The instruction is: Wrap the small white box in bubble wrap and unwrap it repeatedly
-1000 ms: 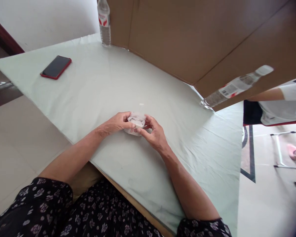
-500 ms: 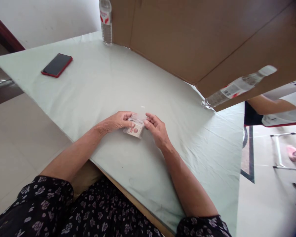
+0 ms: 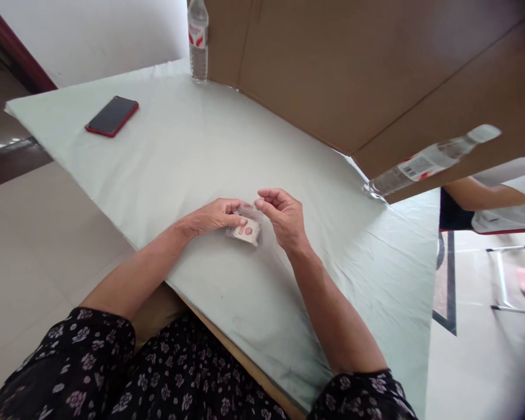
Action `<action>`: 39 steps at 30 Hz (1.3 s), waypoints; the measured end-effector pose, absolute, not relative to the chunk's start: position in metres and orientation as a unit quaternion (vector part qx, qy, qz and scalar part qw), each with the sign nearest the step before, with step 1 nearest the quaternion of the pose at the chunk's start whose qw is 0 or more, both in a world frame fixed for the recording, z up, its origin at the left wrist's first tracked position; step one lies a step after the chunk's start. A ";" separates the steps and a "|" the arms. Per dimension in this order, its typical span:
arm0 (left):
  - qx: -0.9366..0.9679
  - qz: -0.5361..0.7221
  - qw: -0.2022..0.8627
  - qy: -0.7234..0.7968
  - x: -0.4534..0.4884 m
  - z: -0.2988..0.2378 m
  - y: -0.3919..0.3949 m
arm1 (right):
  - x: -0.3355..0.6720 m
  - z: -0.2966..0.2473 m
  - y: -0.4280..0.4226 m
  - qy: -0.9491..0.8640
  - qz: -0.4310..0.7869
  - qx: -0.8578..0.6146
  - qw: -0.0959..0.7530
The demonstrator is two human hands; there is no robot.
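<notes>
A small cream-coloured packet [image 3: 247, 232] with a red print lies inside clear plastic on the cloth. My left hand [image 3: 219, 214] grips it from the left, thumb pressed on top and fingers behind the plastic bag [image 3: 254, 213]. To the upper right of the packet, my right hand [image 3: 285, 217] is raised a little, its fingers loosely curled and the thumb slightly apart from the index finger. Nothing shows between the right fingertips, which are close to the bag's edge.
A phone [image 3: 112, 116] in a red case lies at the far left of the table cloth [image 3: 166, 157]. Water bottles stand by a large brown cardboard panel [image 3: 306, 70]: one bottle [image 3: 198, 52] at its left, another bottle [image 3: 424, 166] at its right. Beyond is another person's arm [image 3: 490, 193].
My right hand has moved up and away from the packet's right edge. My left hand keeps its hold. The whole view has shifted slightly.
</notes>
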State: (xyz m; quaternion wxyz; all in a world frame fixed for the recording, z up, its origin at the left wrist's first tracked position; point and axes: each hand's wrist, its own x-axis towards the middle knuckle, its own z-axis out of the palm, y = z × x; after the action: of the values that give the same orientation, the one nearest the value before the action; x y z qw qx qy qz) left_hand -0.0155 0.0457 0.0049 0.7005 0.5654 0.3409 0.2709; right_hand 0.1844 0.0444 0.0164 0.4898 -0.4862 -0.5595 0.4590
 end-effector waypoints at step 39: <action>0.618 0.365 0.527 0.454 -0.003 0.008 0.036 | 0.208 -0.026 0.011 -0.806 0.140 -0.470 0.332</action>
State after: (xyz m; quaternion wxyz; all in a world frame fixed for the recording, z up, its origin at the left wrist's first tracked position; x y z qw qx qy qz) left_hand -0.0030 0.0360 0.0080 0.5271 0.6184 0.4541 0.3653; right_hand 0.2085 0.0112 -0.0258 0.3322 -0.4696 -0.8060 0.1396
